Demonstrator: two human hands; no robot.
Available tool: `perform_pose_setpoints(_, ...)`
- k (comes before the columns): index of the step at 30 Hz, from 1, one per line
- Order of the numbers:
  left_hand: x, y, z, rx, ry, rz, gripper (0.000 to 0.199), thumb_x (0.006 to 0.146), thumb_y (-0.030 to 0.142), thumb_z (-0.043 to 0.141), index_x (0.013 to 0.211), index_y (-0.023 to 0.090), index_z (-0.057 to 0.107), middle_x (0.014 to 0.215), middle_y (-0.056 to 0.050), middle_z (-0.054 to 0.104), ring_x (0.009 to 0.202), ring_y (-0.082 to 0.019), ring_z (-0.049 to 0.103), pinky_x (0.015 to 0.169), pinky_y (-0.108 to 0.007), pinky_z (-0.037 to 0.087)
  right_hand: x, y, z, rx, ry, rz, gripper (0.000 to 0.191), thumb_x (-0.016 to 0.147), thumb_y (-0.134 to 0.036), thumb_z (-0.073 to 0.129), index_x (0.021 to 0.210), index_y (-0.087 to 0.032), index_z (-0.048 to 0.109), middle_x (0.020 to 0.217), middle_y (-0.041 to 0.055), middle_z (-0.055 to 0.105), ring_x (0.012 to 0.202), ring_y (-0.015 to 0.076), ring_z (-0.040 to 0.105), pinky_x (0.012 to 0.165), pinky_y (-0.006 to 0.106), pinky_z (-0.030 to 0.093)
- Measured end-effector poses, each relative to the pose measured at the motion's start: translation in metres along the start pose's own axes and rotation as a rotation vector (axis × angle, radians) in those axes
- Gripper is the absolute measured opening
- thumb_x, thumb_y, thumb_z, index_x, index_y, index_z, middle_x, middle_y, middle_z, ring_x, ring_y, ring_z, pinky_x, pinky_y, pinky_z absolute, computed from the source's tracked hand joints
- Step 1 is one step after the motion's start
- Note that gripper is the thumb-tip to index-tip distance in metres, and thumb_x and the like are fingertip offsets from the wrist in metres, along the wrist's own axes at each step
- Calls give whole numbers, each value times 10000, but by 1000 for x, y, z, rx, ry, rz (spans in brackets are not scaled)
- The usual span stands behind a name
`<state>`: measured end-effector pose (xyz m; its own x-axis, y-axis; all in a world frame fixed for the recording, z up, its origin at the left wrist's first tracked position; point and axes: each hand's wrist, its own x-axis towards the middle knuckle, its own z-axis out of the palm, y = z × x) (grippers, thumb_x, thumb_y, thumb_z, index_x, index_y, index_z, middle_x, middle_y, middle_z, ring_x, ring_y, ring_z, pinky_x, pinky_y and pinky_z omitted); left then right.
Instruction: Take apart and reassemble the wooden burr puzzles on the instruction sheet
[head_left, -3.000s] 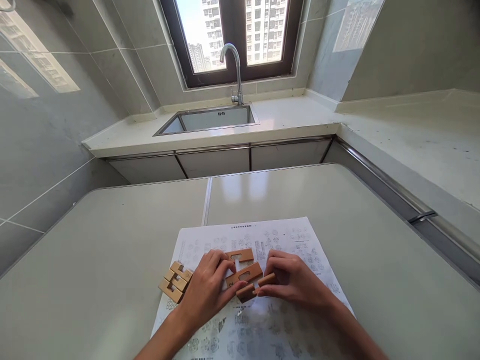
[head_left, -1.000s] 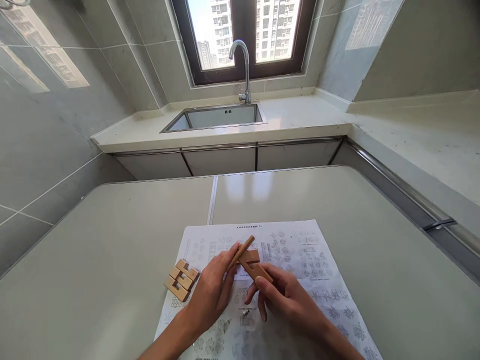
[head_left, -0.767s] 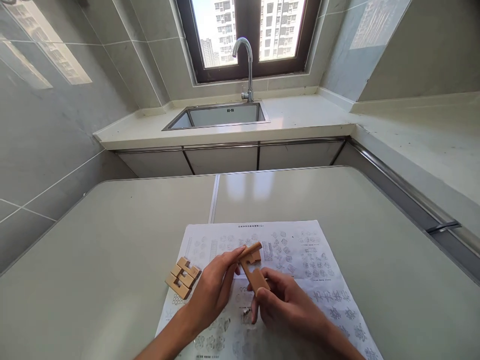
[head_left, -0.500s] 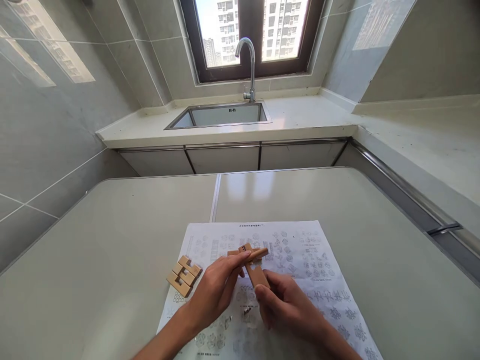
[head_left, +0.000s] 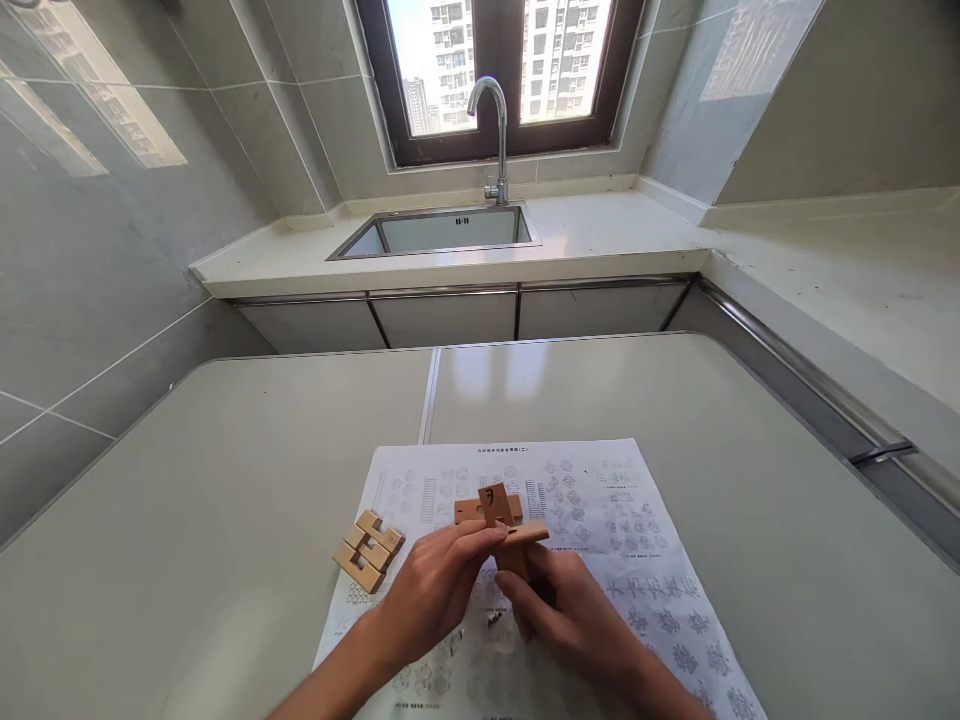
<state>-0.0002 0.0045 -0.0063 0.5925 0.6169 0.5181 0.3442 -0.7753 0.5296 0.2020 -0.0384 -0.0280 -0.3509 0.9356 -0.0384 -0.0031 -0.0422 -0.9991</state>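
Note:
My right hand (head_left: 566, 605) grips the near end of a wooden puzzle piece (head_left: 493, 500) with a dark mark on its far end. My left hand (head_left: 442, 570) pinches a second wooden bar (head_left: 532, 533) that lies crosswise over the first, around its middle. Whether the two are interlocked is hidden by my fingers. Just beyond them, another notched wooden piece (head_left: 466, 510) shows on the printed sheet (head_left: 600, 620), partly covered. Several more notched wooden pieces (head_left: 369, 550) lie side by side to the left of my left hand, over the sheet's left edge.
The sheet of line diagrams rests on a pale table (head_left: 202, 470) with a seam (head_left: 430, 400) running away from me. Beyond the table's far edge are a counter (head_left: 600, 225), a sink (head_left: 439, 232) and a tap (head_left: 501, 140) under a window.
The crosswise bar has come nearer to me along the marked piece and turned more level. My right hand has shifted slightly left, and the marked face now shows more fully.

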Motion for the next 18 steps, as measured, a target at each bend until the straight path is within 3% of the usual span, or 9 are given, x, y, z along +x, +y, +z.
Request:
perform_pose_setpoints(12, -2, -1, 1, 48, 9, 43, 358, 1040, 76, 527, 1358, 236, 569, 1203, -101, 791, 1111, -216, 783, 916, -318, 659, -1, -1, 2, -31, 22, -17, 368, 1045, -458, 562, 760, -236, 494, 590, -34, 554, 519, 137, 506, 545, 276, 409)
perform_pose_setpoints(18, -4, 1, 3, -26, 49, -61, 464, 1051, 126, 541, 1477, 253, 410, 1226, -120, 778, 1078, -239, 800, 901, -359, 674, 0, 0, 1, -25, 18, -5, 341, 1046, -489, 553, 819, -235, 538, 599, -37, 559, 520, 142, 518, 550, 282, 427)
